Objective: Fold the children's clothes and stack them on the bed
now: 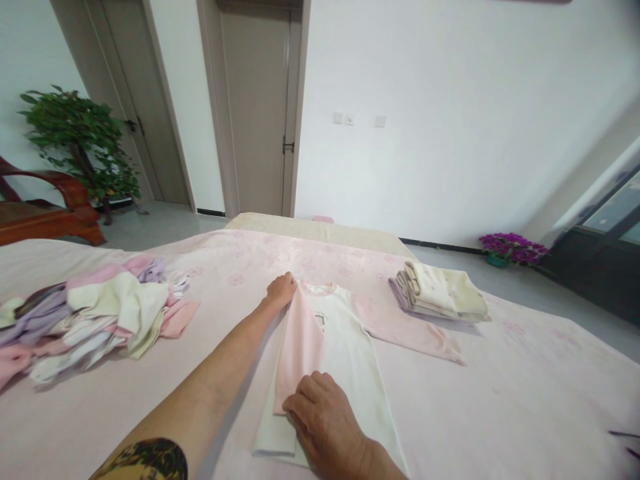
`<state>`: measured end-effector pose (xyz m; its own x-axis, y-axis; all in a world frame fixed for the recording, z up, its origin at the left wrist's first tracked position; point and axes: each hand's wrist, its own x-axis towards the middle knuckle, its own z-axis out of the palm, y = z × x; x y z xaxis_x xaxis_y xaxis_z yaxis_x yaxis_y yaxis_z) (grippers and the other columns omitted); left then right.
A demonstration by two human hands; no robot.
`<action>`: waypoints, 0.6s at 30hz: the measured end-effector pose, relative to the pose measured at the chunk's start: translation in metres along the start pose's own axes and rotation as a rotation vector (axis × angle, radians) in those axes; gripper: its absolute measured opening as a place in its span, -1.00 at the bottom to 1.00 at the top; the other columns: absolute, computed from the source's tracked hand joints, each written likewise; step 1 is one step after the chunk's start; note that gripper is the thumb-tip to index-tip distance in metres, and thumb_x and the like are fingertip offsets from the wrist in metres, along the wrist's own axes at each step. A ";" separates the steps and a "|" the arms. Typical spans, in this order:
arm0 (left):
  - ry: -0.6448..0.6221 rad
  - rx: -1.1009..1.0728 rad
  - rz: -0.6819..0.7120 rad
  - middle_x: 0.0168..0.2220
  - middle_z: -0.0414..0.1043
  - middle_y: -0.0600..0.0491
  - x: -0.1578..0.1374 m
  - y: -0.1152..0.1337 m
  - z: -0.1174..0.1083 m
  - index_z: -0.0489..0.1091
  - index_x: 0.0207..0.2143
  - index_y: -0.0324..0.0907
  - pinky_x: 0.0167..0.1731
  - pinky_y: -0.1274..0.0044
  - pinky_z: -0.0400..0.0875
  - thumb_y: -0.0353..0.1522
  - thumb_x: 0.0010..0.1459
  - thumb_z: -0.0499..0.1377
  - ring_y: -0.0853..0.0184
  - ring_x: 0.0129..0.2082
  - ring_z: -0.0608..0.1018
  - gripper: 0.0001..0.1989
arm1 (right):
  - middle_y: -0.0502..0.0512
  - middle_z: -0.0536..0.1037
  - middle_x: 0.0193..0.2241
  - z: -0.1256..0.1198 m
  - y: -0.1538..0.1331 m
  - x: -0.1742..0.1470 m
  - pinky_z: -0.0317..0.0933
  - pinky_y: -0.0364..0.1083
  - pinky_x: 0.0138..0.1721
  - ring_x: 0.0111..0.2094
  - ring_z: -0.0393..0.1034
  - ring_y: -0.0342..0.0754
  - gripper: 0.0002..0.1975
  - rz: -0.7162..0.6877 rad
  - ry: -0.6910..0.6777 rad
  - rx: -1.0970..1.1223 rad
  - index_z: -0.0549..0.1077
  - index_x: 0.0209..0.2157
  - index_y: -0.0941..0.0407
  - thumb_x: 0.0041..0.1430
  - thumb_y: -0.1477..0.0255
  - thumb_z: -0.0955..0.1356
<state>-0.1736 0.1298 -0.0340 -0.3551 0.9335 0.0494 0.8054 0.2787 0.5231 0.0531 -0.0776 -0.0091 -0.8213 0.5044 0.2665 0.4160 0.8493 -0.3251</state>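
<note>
A white long-sleeved shirt (pixel 353 347) with pink sleeves lies on the pink bedspread. Its left side is folded inward, and that sleeve (pixel 299 347) runs down over the body. The other sleeve stretches out flat to the right. At the left shoulder, by the collar, my left hand (pixel 283 289) pinches the cloth. My right hand (pixel 325 417) is closed at the cuff of the folded sleeve, near the hem; its fingertips are partly hidden. A dark print on the chest is partly covered by the sleeve.
A loose heap of clothes (pixel 115 313) lies to the left. A stack of folded clothes (pixel 440 293) stands to the right of the shirt. Beyond the bedspread (pixel 500 387) are doors, a wooden chair (pixel 55 200), a green plant (pixel 80 140) and purple flowers (pixel 513 247).
</note>
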 end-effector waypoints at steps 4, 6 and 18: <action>0.049 -0.006 0.015 -0.04 0.49 -0.17 -0.001 -0.001 -0.009 0.38 -0.03 -0.18 -0.08 0.39 0.35 -0.37 0.22 0.02 0.11 -0.02 0.52 -0.71 | 0.05 0.40 -0.34 -0.003 -0.003 -0.001 0.00 -0.03 -0.27 -0.29 0.20 -0.03 -0.92 0.000 0.004 -0.009 0.39 -0.30 0.07 0.26 0.47 0.26; 0.080 -0.003 0.077 0.10 0.39 -0.16 -0.007 0.001 -0.011 0.32 0.08 -0.19 0.06 0.42 0.27 -0.39 0.27 -0.06 0.17 0.11 0.44 -0.63 | 0.05 0.40 -0.34 -0.004 -0.004 -0.001 0.00 -0.03 -0.26 -0.29 0.19 -0.02 -0.92 0.000 0.006 -0.020 0.38 -0.31 0.07 0.26 0.46 0.26; -0.101 0.080 0.317 0.41 -0.18 -0.24 -0.044 0.001 0.023 -0.02 0.34 -0.27 0.30 0.22 -0.29 -0.08 0.29 -0.04 0.05 0.40 -0.10 -0.31 | 0.05 0.38 -0.40 -0.004 -0.011 -0.003 0.01 -0.04 -0.30 -0.34 0.17 -0.04 -0.88 -0.154 -0.016 -0.054 0.37 -0.40 0.09 0.23 0.45 0.26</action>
<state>-0.1461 0.0945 -0.0548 -0.0355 0.9930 0.1128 0.9041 -0.0162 0.4270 0.0530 -0.0878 -0.0026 -0.8829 0.3657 0.2945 0.3053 0.9236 -0.2318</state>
